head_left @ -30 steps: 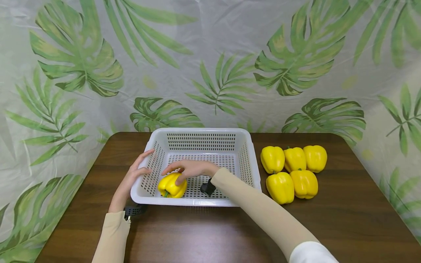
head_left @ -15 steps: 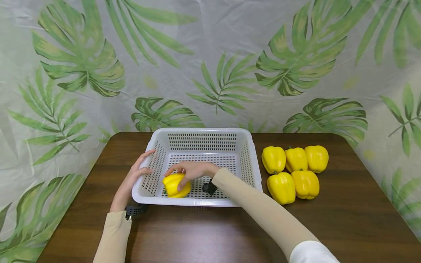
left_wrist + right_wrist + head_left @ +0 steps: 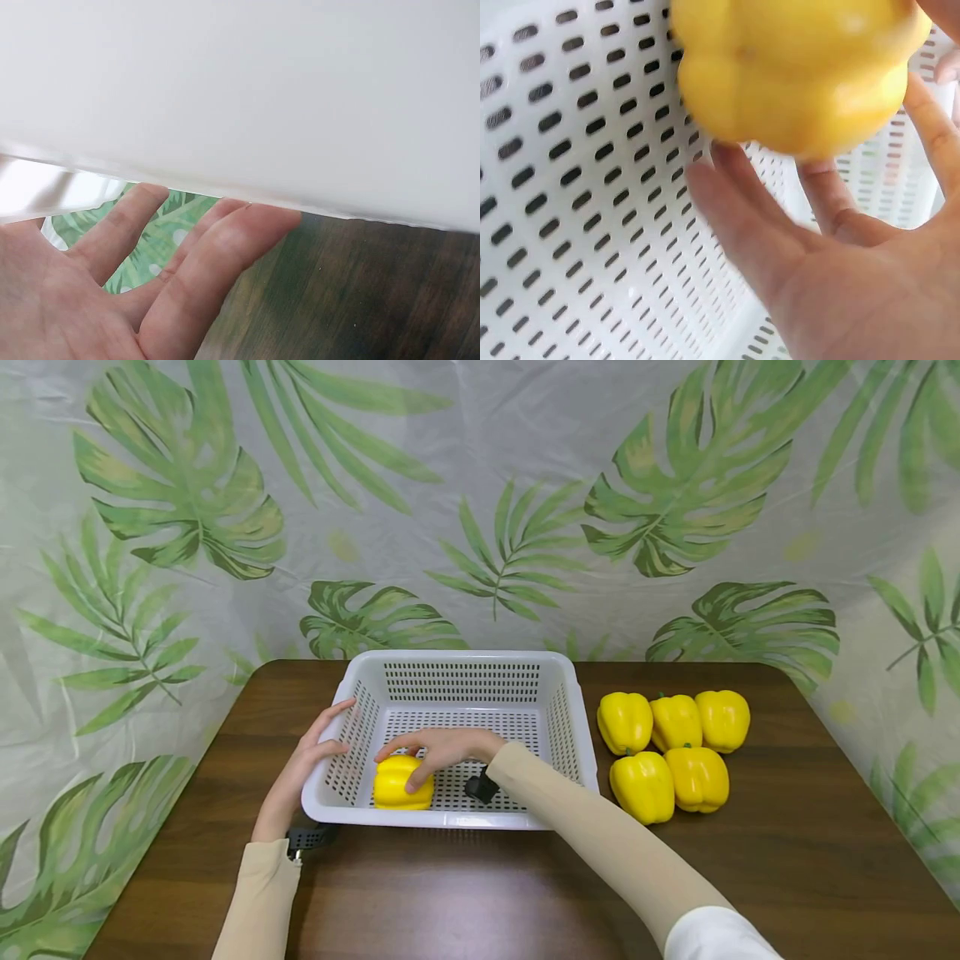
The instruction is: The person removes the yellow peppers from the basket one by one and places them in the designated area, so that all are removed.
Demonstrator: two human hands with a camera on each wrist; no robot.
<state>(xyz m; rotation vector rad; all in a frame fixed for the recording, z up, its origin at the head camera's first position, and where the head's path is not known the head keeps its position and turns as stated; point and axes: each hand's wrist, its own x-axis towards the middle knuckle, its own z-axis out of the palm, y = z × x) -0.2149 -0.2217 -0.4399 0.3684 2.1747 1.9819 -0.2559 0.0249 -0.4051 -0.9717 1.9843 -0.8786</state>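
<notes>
My right hand (image 3: 442, 748) reaches into a white perforated plastic basket (image 3: 480, 820) and grips a yellow bell pepper (image 3: 401, 789) near the front left corner. In the right wrist view, spread fingers curve around the bell pepper (image 3: 795, 82), close to the slotted plastic; its stem is out of sight. My left hand (image 3: 300, 768) holds the basket's left rim, with thumb and forefinger lying over the edge in the head view. From the left wrist, fingertips of the left hand (image 3: 180, 277) meet the edge of a smooth white surface, which hides their ends.
Several yellow bell peppers (image 3: 673, 724) stand grouped in two rows to the right of the basket. All rest on a dark wooden table (image 3: 450, 893). A leaf-patterned cloth (image 3: 510, 510) hangs behind the table's back edge.
The bell pepper under my right hand has turned, so its green stem no longer shows, and it has shifted slightly right. The left hand has kept its place on the rim.
</notes>
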